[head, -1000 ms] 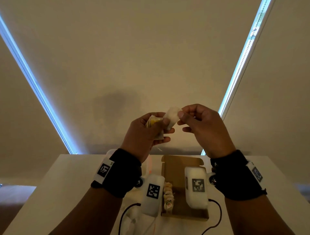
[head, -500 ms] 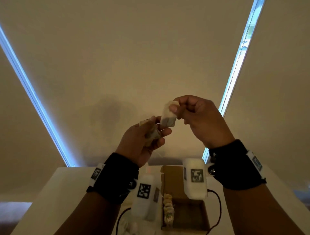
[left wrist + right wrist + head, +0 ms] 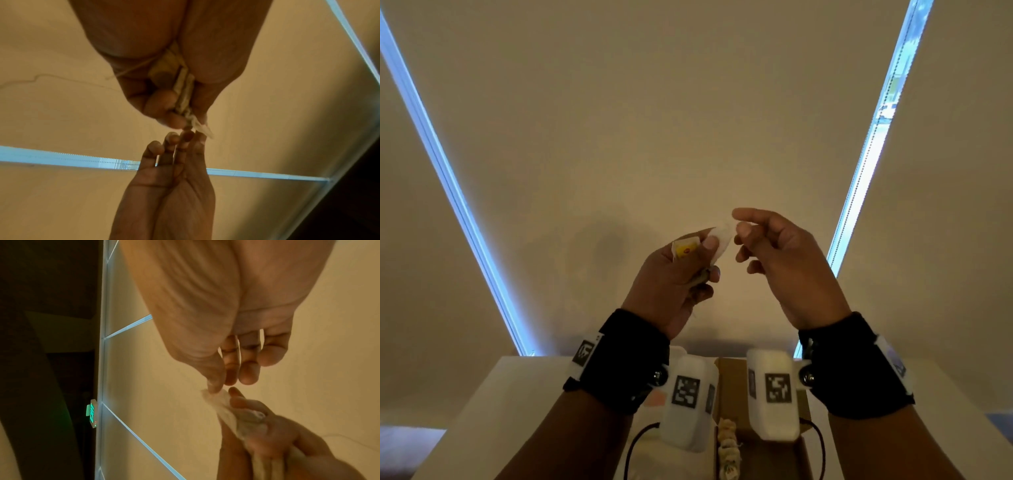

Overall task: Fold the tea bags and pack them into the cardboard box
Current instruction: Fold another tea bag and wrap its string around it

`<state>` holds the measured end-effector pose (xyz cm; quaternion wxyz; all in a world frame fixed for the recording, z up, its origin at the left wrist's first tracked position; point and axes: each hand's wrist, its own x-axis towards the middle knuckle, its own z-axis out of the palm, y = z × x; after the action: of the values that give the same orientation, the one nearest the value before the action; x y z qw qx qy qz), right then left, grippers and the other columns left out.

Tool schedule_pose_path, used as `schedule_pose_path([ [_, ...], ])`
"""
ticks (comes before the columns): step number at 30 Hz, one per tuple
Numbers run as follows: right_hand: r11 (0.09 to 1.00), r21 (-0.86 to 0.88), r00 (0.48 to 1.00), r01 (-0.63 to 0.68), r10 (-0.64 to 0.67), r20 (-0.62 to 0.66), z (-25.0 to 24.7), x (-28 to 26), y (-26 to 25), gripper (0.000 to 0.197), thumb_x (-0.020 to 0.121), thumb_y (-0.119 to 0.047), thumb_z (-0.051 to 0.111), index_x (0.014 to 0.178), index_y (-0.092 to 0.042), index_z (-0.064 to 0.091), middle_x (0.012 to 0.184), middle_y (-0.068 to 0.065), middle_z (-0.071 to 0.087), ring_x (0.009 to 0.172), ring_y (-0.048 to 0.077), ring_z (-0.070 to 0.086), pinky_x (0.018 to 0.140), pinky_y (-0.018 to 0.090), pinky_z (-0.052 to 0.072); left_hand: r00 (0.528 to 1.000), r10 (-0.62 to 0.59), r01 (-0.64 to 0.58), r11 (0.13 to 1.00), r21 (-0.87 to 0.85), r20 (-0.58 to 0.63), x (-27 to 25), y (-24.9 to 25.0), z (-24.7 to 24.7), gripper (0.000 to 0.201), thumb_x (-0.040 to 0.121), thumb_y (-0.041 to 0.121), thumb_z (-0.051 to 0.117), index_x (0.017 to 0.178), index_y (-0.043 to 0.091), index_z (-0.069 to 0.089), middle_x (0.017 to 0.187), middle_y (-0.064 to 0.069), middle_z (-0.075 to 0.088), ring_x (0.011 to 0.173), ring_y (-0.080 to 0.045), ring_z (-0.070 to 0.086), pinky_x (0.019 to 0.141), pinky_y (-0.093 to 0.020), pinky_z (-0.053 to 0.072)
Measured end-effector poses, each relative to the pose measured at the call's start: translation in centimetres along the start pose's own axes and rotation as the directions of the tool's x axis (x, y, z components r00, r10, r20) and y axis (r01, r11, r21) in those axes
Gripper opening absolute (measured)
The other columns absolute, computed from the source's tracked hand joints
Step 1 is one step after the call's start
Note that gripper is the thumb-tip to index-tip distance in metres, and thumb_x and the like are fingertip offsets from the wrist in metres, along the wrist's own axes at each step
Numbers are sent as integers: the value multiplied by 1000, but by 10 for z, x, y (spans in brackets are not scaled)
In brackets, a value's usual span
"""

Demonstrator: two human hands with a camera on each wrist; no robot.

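Tea bag (image 3: 719,236) is up in the air between both hands, well above the cardboard box (image 3: 732,373) on the table (image 3: 500,411); left hand (image 3: 671,284) is clamped on it, thumb pressing the white pouch, yellow tag (image 3: 686,248) poking out behind the fingers. Right hand (image 3: 780,260) sits just beside the free end, fingers loosely curled, thumb tip at the pouch edge in the right wrist view; real pinch or not, cannot tell. Looks mid-fold, not packing yet. Next move probably needs the right hand to turn the loose end over so the left can pin it, then go down to the box, where a row of folded bags (image 3: 727,448) already sits along one side
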<state>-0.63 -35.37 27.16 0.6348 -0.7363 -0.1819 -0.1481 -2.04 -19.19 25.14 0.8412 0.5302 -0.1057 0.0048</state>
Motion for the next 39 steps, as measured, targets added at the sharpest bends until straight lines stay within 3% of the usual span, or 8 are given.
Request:
schedule_pose_path([
  [4,989,126,996,-82,84,-9,9,-5,1,51,77,-62,65,110,-24,68,95,-3,75,85,19,72,78,38,58,987,137,-127,986,108,-86,5,0,6,18,89,26,74,105,17,75,84,-5,63,68,-16,53,52,-23,39],
  [10,994,104,999,-25,30,-42,4,1,0,17,94,-30,68,100,-15,72,92,1,76,86,17,70,77,36,57,990,134,-126,981,145,-50,0,-3,14,19,97,26,66,110,13,73,83,-6,66,70,-18,55,52,-25,39],
  [16,976,215,996,-45,62,-71,-1,3,1,10,97,-23,63,92,-17,70,91,-5,73,92,14,69,83,33,57,994,13,-15,1000,-18,-105,-1,1,13,33,105,34,52,114,9,72,98,-7,67,68,-15,59,52,-23,44],
  [20,929,368,996,-22,50,-68,-2,-1,-3,12,101,-10,53,91,-11,60,101,5,75,103,25,71,89,41,58,988,-117,99,980,-173,-99,-1,5,8,41,104,47,49,105,11,68,89,-3,64,65,-16,56,45,-20,39],
  [25,860,507,998,-60,59,17,0,-7,-5,12,105,-8,42,100,-2,51,104,15,75,102,34,73,84,38,60,977,-198,178,961,-212,-78,-2,6,1,51,100,60,46,100,13,66,83,-2,61,60,-16,56,40,-20,34],
  [31,875,458,987,-159,124,106,2,-11,-10,10,102,-2,46,96,-7,52,82,9,72,77,23,71,73,33,59,973,-220,209,969,-135,-73,-6,8,1,59,94,70,46,98,12,58,77,-6,63,54,-16,53,36,-20,30],
  [35,875,412,966,-256,212,149,2,-13,-7,9,102,-3,45,103,-9,53,81,11,64,70,23,58,68,33,54,970,-240,235,967,-99,-38,-9,11,1,52,97,61,50,90,11,58,82,-8,63,53,-17,50,37,-19,24],
  [39,952,205,968,-229,202,148,3,-16,-1,18,104,-10,43,112,-13,59,74,3,61,64,18,50,67,35,46,964,-265,265,963,-40,15,-12,9,1,52,97,63,48,87,13,56,80,-7,63,50,-17,49,37,-18,23],
])
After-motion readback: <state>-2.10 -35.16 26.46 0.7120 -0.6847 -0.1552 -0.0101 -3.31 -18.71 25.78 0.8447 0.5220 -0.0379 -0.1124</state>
